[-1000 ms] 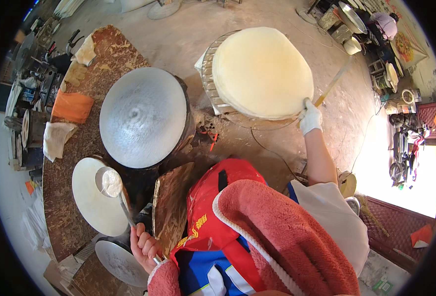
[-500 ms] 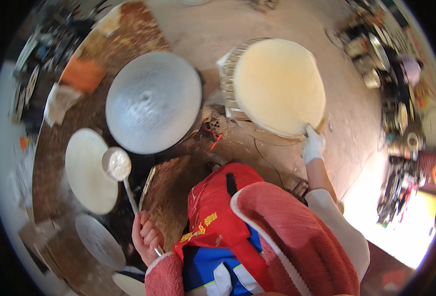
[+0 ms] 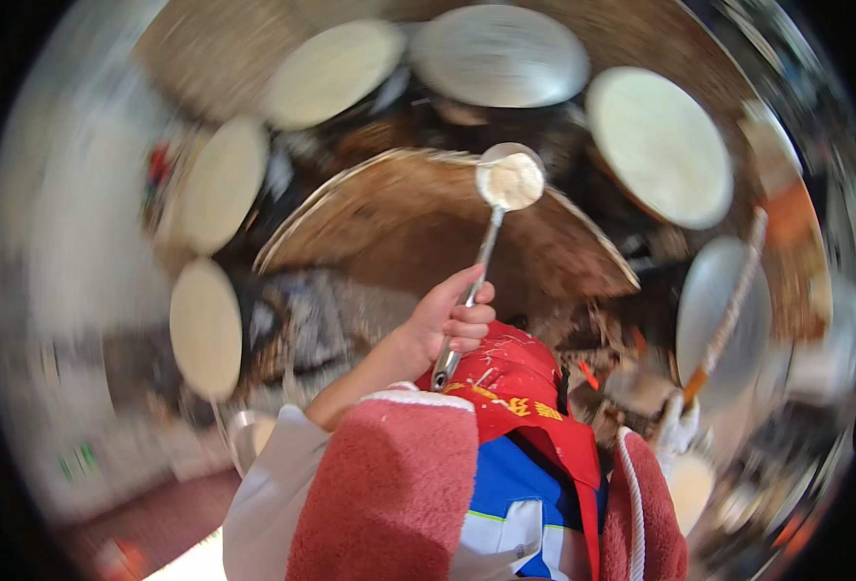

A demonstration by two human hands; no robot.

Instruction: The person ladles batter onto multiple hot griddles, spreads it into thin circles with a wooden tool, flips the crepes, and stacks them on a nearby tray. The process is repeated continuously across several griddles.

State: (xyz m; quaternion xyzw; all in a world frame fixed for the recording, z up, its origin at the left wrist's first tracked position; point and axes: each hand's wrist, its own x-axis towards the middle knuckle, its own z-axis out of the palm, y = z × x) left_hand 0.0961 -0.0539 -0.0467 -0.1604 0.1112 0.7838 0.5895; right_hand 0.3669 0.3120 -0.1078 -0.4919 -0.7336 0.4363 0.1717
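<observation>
My left hand (image 3: 455,308) is wrapped round the metal handle of a ladle (image 3: 491,232). Pale, thick batter (image 3: 513,182) fills its round bowl, which hangs over a curved brown panel. At the right, my white-gloved right hand (image 3: 678,428) grips the orange-brown handle of a long, narrow spreading stick (image 3: 733,300). The stick's upper length is coated in whitish paste and crosses a grey round griddle (image 3: 714,290). Another griddle (image 3: 500,53), bare and shiny, lies beyond the ladle. Pale round sheets (image 3: 658,145) cover several more griddles in the ring around me.
A big curved brown panel (image 3: 370,208) with a pale rim stands in front of me. Glowing red embers (image 3: 588,376) show near my apron's right side. A pale round sheet (image 3: 689,489) lies beside my right sleeve. A metal pot (image 3: 249,436) stands by my left elbow.
The view has swung round to the left, toward the ring of griddles. My right hand has left the pale round stack's edge and holds the stick raised. The filled ladle remains in my left hand.
</observation>
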